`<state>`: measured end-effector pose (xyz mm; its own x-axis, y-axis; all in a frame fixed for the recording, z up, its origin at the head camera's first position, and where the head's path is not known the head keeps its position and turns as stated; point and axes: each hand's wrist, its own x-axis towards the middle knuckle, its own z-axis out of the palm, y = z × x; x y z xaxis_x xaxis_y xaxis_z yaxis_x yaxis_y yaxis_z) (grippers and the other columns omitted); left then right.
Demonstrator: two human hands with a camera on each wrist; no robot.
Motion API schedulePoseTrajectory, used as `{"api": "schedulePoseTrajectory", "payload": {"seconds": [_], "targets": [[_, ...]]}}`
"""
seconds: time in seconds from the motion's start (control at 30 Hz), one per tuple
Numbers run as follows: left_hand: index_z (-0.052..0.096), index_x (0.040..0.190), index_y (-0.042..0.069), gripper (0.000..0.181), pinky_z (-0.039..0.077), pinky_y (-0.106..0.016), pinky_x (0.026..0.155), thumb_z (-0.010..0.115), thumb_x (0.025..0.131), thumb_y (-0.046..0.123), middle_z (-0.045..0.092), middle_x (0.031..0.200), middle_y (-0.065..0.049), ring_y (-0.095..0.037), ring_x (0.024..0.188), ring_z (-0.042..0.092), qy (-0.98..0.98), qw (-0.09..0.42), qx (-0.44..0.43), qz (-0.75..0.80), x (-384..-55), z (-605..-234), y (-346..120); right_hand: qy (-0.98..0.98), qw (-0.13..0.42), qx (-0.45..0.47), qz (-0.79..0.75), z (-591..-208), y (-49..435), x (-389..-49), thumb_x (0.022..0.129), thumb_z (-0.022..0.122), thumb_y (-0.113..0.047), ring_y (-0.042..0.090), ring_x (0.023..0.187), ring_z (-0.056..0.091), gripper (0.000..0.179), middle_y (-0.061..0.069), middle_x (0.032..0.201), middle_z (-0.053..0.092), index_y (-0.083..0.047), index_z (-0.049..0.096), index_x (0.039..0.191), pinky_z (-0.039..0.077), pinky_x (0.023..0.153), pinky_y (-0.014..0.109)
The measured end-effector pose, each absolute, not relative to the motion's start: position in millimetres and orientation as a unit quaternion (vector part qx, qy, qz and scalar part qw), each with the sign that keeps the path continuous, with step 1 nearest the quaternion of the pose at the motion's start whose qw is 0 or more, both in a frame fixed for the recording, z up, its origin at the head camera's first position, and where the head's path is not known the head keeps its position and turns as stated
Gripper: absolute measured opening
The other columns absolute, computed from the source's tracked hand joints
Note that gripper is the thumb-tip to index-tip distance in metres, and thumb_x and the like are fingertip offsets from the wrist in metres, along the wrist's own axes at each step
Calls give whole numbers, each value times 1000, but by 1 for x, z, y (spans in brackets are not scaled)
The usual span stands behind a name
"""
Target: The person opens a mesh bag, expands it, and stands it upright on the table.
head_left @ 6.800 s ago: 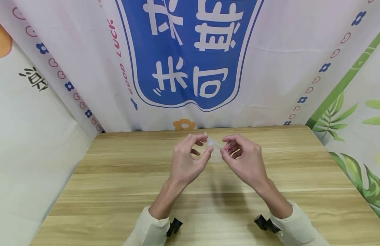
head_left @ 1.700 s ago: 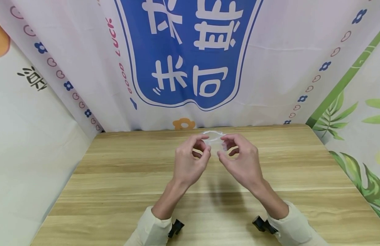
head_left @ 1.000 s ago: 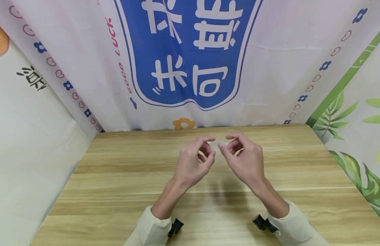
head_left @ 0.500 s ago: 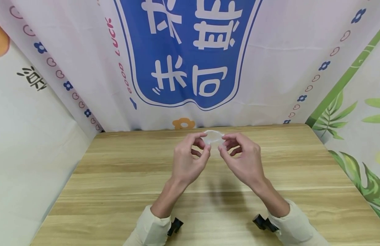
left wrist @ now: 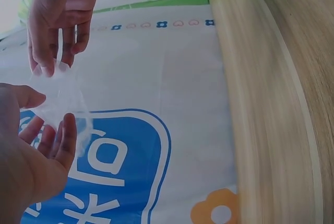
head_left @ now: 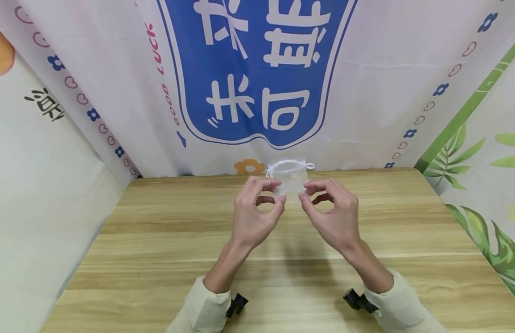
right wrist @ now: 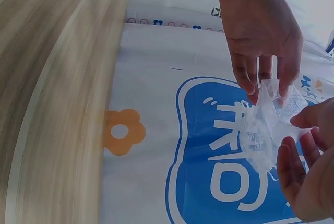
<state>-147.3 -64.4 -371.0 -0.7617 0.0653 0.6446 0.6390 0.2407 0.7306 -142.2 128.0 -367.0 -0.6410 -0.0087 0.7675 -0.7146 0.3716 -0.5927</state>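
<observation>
A small sheer white drawstring pouch (head_left: 291, 179) hangs between both hands above the table, its cord edge away from the person. A white cord runs across it, with a loop sticking out on the right and loose ends on the left. My left hand (head_left: 254, 215) pinches its near left corner between thumb and fingertips. At the near right corner, my right hand (head_left: 335, 216) pinches the fabric the same way. The right wrist view shows the gauzy pouch (right wrist: 262, 130) creased between the two hands. In the left wrist view the pouch (left wrist: 58, 96) is see-through and slightly blurred.
A light wooden table (head_left: 165, 249) lies beneath the hands. Behind it hangs a white printed cloth (head_left: 374, 111) with a blue panel and an orange flower. Black wrist mounts (head_left: 237, 305) sit at both pale sleeves (head_left: 203, 307).
The pouch, earlier bunched or turned between the fingers, now extends flatter and farther away, its cord edge and loop showing. Both hands stay in nearly the same place, with small finger shifts.
</observation>
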Motion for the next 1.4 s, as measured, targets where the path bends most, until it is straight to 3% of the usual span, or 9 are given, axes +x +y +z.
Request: {"api": "schedulePoseTrajectory", "payload": {"seconds": [0.23,0.4,0.53,0.73,1.0,1.27,1.4], "targets": [[74,112,-4,29,67,-29,83,78,84,-9,68,112,-19,-29,100,70,-720,298,-271,-565,-150,-370,-68,-717,255,260,594,-364,135,-141,86,77,13,9,101,70,27,14,108,73,9,70,112,62,84,19],[74,111,-3,29,66,-28,83,78,83,-7,68,109,-17,-28,97,70,-713,338,-298,-538,-153,-370,-71,-697,198,212,656,-358,135,-140,98,68,9,11,95,70,20,0,109,70,14,64,117,64,81,20],[75,110,-3,29,66,-28,82,80,82,-5,69,108,-17,-28,95,70,-713,352,-315,-518,-153,-369,-70,-698,174,174,673,-354,136,-140,100,67,8,10,94,70,22,2,111,68,14,62,120,64,78,22],[75,111,-1,31,66,-29,82,81,81,-1,68,107,-16,-27,95,69,-718,351,-324,-507,-152,-369,-70,-705,145,146,678,-353,138,-141,101,68,5,10,92,71,26,9,114,65,11,61,124,64,79,22],[74,112,-1,31,65,-32,86,76,83,8,69,109,-17,-28,96,69,-710,355,-344,-502,-153,-371,-70,-715,117,115,680,-350,142,-143,103,68,-1,8,90,72,28,-1,111,69,9,60,128,63,77,22],[71,108,-8,18,65,-28,88,69,90,-8,69,104,-21,-29,93,71,-674,339,-322,-572,-152,-371,-67,-730,129,113,661,-348,144,-140,101,72,-2,10,88,74,25,-8,100,75,4,64,124,63,76,22],[66,111,-14,20,65,-26,85,69,92,-13,66,105,-26,-20,94,72,-661,306,-286,-623,-150,-370,-66,-730,135,113,660,-348,144,-140,101,73,-2,10,88,75,24,-8,99,75,4,64,122,64,78,22]]}}
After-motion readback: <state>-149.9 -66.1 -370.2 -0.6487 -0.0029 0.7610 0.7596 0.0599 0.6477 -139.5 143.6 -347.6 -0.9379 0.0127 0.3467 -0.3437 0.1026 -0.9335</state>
